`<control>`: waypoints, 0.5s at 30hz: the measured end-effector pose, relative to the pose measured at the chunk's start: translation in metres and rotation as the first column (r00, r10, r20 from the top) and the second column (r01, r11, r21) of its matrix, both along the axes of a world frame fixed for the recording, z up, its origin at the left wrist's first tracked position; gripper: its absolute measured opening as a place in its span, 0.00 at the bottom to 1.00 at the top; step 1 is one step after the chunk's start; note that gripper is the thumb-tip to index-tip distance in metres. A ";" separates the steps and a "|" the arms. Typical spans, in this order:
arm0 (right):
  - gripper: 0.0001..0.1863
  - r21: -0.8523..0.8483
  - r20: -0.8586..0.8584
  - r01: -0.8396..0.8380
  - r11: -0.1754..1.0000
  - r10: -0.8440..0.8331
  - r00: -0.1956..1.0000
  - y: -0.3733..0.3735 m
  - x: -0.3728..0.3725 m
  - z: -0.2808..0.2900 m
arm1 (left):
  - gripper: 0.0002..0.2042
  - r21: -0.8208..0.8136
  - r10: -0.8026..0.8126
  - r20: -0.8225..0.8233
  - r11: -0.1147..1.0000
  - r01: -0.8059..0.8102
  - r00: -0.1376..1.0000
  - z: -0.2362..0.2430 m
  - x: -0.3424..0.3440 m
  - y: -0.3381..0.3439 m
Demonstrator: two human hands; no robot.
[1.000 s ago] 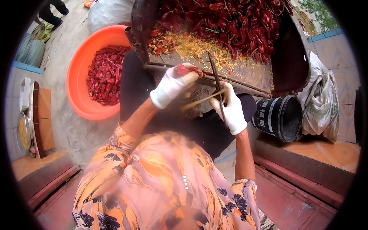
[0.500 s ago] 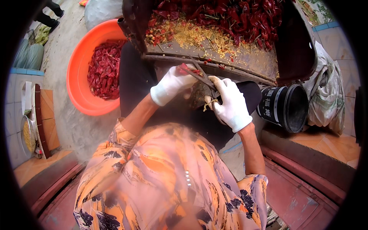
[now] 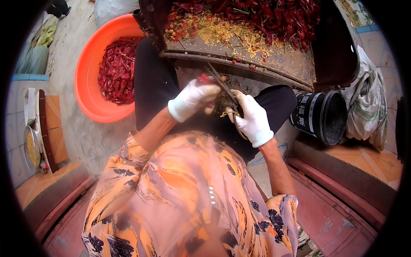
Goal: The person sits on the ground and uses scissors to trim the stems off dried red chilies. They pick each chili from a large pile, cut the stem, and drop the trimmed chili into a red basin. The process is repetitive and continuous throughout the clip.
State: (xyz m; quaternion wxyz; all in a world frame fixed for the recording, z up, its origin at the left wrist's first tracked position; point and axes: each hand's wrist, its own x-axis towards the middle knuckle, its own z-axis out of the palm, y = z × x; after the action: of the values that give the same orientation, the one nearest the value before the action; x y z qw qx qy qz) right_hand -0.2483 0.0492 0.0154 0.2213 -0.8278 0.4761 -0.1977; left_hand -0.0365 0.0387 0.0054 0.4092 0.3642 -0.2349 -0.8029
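My white-gloved left hand is closed on a red dried chili near the middle of the view. My white-gloved right hand grips dark metal scissors, their blades slanting up to the left beside the chili. A bit of yellowish cord or stem at the handles is hard to make out. Above both hands is a dark metal container holding a heap of whole red chilies, with scattered seeds along its near part.
An orange basin with red chili pieces stands left of my leg. At the right are a black bucket and a pale sack. Tiled steps flank me. A person's legs show at the upper left, near green sacks.
The scissors have swung from nearly upright to slanting leftward toward the chili. Both hands sit slightly lower relative to the container's edge, and the person's legs at upper left show less.
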 end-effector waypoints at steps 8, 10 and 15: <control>0.28 -0.020 -0.180 0.006 1.000 -0.010 0.984 -0.028 -0.012 0.012 | 0.20 -0.350 0.447 0.669 0.894 -0.280 0.594 0.018 0.169 0.013; 0.29 -0.092 -0.271 -0.010 0.996 -0.016 0.962 -0.055 -0.010 0.019 | 0.36 -0.562 0.565 0.781 0.822 0.096 -0.268 -0.012 0.237 0.020; 0.23 -0.310 -0.252 0.002 0.951 -0.084 0.964 -0.122 -0.009 0.024 | 0.30 -0.712 0.702 0.698 0.701 -0.036 -0.143 0.019 0.172 0.016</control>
State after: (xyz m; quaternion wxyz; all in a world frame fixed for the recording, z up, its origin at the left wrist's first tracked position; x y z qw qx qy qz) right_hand -0.2573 -0.0725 0.0395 0.0205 -0.8602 0.4827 -0.1629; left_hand 0.1358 0.0545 0.0247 0.4175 0.7506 -0.5091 -0.0564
